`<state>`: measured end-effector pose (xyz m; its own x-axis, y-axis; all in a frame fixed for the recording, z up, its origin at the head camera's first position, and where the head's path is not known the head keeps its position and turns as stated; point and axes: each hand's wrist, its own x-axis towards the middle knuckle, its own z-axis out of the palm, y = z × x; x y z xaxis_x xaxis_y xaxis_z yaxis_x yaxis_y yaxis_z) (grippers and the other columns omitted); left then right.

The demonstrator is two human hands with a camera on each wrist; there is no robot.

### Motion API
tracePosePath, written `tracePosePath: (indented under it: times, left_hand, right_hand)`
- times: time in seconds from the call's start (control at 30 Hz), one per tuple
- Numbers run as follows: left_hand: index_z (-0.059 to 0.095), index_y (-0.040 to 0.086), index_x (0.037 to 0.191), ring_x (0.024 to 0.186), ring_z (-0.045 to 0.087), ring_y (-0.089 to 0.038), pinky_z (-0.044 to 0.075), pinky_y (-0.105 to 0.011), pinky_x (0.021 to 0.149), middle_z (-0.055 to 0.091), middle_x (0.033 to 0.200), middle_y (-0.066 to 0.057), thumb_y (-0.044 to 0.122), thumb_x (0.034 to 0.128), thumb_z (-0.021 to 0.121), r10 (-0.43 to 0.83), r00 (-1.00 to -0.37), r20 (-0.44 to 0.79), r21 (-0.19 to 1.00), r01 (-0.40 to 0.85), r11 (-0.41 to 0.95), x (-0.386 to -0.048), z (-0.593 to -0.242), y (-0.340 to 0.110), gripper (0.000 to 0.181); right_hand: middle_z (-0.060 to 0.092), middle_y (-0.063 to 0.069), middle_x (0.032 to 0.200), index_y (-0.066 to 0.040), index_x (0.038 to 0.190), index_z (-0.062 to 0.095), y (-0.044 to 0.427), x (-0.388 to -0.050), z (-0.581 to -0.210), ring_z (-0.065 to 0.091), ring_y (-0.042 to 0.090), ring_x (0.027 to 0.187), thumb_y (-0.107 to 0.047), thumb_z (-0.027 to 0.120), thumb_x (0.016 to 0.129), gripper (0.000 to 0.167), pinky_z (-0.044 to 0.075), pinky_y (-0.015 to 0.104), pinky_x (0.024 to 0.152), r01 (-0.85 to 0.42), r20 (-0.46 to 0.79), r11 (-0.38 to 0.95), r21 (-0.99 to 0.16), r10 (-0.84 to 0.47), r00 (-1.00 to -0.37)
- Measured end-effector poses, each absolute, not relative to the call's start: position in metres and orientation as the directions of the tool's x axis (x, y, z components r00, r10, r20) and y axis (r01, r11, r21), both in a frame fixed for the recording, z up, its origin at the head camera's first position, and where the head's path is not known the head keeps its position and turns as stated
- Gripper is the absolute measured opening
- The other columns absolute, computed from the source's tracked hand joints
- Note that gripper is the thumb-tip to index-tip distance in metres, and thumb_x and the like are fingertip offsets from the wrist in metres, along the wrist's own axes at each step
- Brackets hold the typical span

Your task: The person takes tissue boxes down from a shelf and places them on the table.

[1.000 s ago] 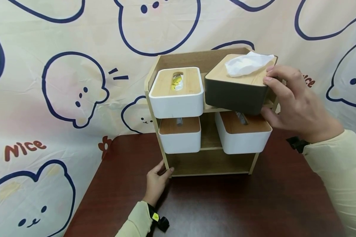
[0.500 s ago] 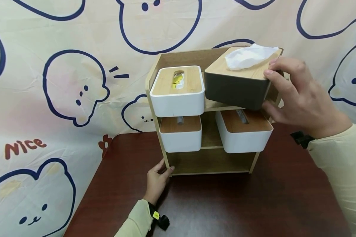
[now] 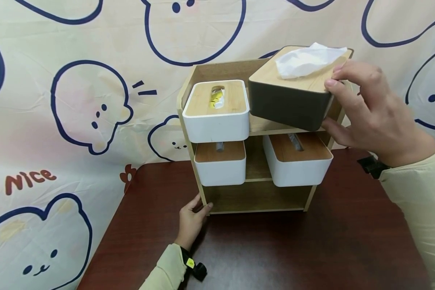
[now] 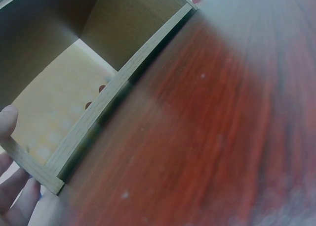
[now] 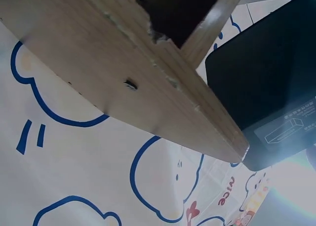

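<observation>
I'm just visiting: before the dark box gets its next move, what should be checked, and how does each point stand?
1. Right hand grips dark box: ok, at its right end.
2. Left hand steadies shelf: ok, holding its lower left side.
3. Dark box square to shelf: not ok, it sits turned at an angle.
4. Dark box fully off shelf: cannot tell; its underside shows, but an edge may rest.
5. Dark box free of upper white box: cannot tell; they appear very close.
</observation>
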<state>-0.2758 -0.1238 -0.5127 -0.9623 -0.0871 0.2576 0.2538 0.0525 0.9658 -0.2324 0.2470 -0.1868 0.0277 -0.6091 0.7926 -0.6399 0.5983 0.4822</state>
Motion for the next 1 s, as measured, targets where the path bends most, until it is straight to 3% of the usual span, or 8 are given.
tracePosePath:
  times: [0.17,0.43,0.73,1.0]
  left_hand:
    - [0.058,0.004,0.134,0.103,0.065,-0.029,0.056,-0.03,0.072,0.062,0.124,-0.021,0.011,0.0835,0.079,-0.082,-0.96,0.268,0.963,0.264,0.056,-0.276,-0.512,-0.124,0.055]
    - [0.061,0.013,0.133,0.103,0.066,-0.026,0.057,-0.031,0.072,0.061,0.127,-0.014,0.016,0.0827,0.08,-0.086,-0.968,0.234,0.972,0.23,0.051,-0.276,-0.512,-0.125,0.053]
    - [0.059,0.006,0.134,0.1,0.067,-0.027,0.057,-0.032,0.07,0.063,0.122,-0.02,0.01,0.0828,0.079,-0.086,-0.963,0.256,0.967,0.255,0.028,-0.277,-0.511,-0.123,0.055]
    - [0.057,0.006,0.136,0.103,0.066,-0.027,0.057,-0.032,0.071,0.063,0.124,-0.017,0.014,0.0828,0.08,-0.084,-0.968,0.237,0.971,0.235,0.036,-0.277,-0.512,-0.124,0.058]
  right_hand:
    - [0.046,0.023,0.125,-0.004,0.13,0.047,0.249,-0.236,-0.185,0.049,0.044,0.115,-0.015,0.062,0.089,0.045,0.045,0.049,0.097,-0.645,0.796,0.586,0.49,-0.603,0.057]
    - [0.046,0.021,0.123,-0.007,0.129,0.048,0.242,-0.238,-0.18,0.048,0.045,0.112,-0.009,0.068,0.08,0.053,0.039,0.048,0.103,-0.667,0.812,0.565,0.485,-0.573,0.105]
    - [0.046,0.022,0.123,-0.008,0.13,0.048,0.245,-0.23,-0.177,0.048,0.046,0.114,-0.001,0.074,0.072,0.064,0.037,0.052,0.104,-0.612,0.803,0.604,0.511,-0.589,0.089]
    - [0.047,0.021,0.12,-0.009,0.129,0.05,0.248,-0.231,-0.176,0.047,0.048,0.112,0.001,0.072,0.072,0.062,0.036,0.056,0.104,-0.596,0.822,0.628,0.5,-0.56,0.1]
